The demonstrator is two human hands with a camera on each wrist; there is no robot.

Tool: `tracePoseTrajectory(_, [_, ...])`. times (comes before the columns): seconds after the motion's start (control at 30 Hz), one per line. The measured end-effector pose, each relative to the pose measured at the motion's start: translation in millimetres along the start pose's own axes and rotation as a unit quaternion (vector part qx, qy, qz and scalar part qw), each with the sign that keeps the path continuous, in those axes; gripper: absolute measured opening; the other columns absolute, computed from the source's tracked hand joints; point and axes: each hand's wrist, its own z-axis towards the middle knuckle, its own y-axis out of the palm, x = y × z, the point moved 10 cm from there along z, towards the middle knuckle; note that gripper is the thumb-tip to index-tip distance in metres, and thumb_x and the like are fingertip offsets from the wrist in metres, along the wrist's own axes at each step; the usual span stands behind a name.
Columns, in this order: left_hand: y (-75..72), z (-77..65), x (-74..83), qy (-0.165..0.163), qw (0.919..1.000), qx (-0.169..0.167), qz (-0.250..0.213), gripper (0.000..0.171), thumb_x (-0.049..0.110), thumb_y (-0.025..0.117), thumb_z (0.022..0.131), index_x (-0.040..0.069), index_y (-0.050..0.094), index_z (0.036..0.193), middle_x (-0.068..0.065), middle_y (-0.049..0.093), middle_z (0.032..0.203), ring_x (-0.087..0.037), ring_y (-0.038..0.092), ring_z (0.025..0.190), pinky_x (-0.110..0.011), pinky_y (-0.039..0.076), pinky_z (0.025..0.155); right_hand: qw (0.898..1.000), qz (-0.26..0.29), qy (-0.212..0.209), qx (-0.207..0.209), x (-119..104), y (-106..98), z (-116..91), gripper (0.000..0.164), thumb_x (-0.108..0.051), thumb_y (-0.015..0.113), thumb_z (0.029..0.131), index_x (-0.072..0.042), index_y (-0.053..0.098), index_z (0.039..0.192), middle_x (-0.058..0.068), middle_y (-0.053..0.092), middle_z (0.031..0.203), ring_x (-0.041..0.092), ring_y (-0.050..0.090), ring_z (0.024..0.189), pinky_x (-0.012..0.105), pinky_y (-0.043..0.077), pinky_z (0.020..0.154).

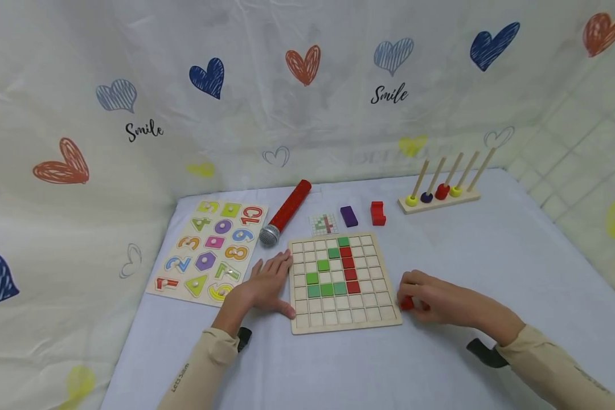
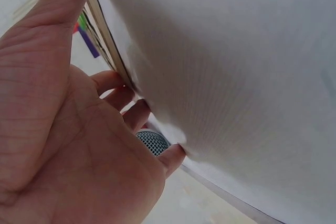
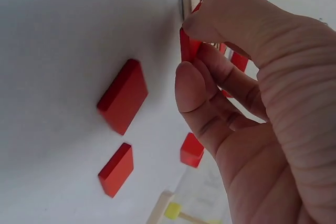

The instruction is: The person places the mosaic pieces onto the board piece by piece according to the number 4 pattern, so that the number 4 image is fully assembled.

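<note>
A square wooden grid board (image 1: 345,329) lies on the white-covered table. Green tiles (image 1: 323,265) form a slanting line and a short row on it, beside a column of red tiles (image 1: 348,262). My left hand (image 1: 264,289) rests along the board's left edge, fingers spread and thumb by the lower corner. Just off the board's right edge, my right hand (image 1: 441,299) pinches a small red square tile (image 3: 185,45) between thumb and fingers. In the right wrist view, two loose red tiles (image 3: 126,98) lie on the cloth near that hand.
Behind the board are a small pattern card (image 1: 323,224), a purple block (image 1: 348,216) and a red notched block (image 1: 377,213). A number-and-shape puzzle (image 1: 187,259) and red microphone (image 1: 289,209) lie left. A peg stand with beads (image 1: 441,202) stands back right.
</note>
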Motion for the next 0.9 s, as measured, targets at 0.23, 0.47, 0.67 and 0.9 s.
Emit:
tracePoseTrajectory(0.23, [-0.6,2.6,-4.6,0.001,0.9999,0.007,-0.009,0.131,0.056,0.093,0.077,0.006,0.016,0.171,-0.013,0.009,0.182,-0.034,0.009,0.169,-0.067,0.005,0.136,1.0,0.003,-0.012,-0.005,-12,0,16,0.03,-0.002,0.087,0.085,-0.019,0.074,0.106,-0.005,0.064,0.109,0.011,0.056,0.102,0.017,0.06,0.078])
tracePoseTrajectory(0.47, [6.7,4.0,-4.7,0.0,1.0,0.0,-0.009,0.133,0.059,0.092,0.076,0.008,0.015,0.172,-0.011,0.009,0.183,-0.033,0.01,0.169,-0.066,0.007,0.136,1.0,0.003,-0.015,-0.01,-22,5,27,0.026,-0.006,0.086,0.087,-0.021,0.072,0.103,-0.003,0.063,0.11,0.01,0.056,0.101,0.013,0.057,0.075])
tracePoseTrajectory(0.67, [4.9,-1.2,-3.2,-0.003,0.9999,0.005,0.01,0.131,0.062,0.09,0.077,0.009,0.017,0.171,-0.01,0.011,0.182,-0.033,0.012,0.169,-0.065,0.011,0.136,0.998,0.003,-0.056,0.013,-37,7,41,0.021,-0.005,0.084,0.088,-0.019,0.072,0.1,-0.004,0.063,0.104,0.007,0.054,0.099,0.011,0.053,0.075])
tracePoseTrajectory(0.9, [2.8,-0.8,-1.0,0.001,0.9999,0.01,0.008,0.129,0.061,0.09,0.077,0.009,0.018,0.171,-0.011,0.012,0.182,-0.032,0.013,0.168,-0.065,0.01,0.136,0.999,0.001,-0.046,-0.013,-39,17,61,0.019,-0.007,0.084,0.089,-0.017,0.074,0.102,-0.002,0.064,0.108,0.01,0.054,0.102,0.013,0.055,0.077])
